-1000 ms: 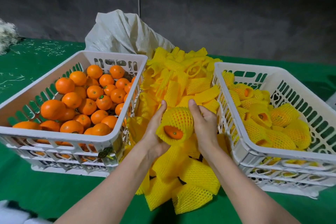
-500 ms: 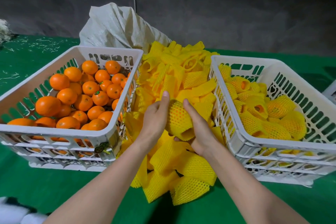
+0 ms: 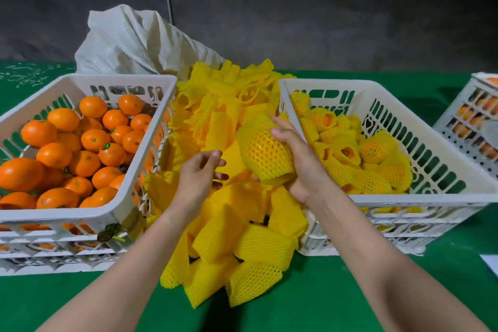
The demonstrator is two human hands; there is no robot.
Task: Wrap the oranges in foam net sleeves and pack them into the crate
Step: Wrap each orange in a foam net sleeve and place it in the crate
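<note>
Held in the curled fingers of the right hand [image 3: 301, 164]: sleeved orange [image 3: 265, 152], above the sleeve pile [image 3: 258, 245], just beside the left rim of the packing crate [image 3: 283, 97]. Sleeve of yellow foam mesh, tubular; orange skin visible through the net. Left hand [image 3: 199, 180] off the fruit since 0.5 s ago, loosely curled, empty

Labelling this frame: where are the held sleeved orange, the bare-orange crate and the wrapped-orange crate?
sleeved orange [image 3: 265, 152]: head view, middle of its netted side.
bare-orange crate [image 3: 54, 219]: head view, near rim.
wrapped-orange crate [image 3: 417, 199]: head view, near rim.
</note>
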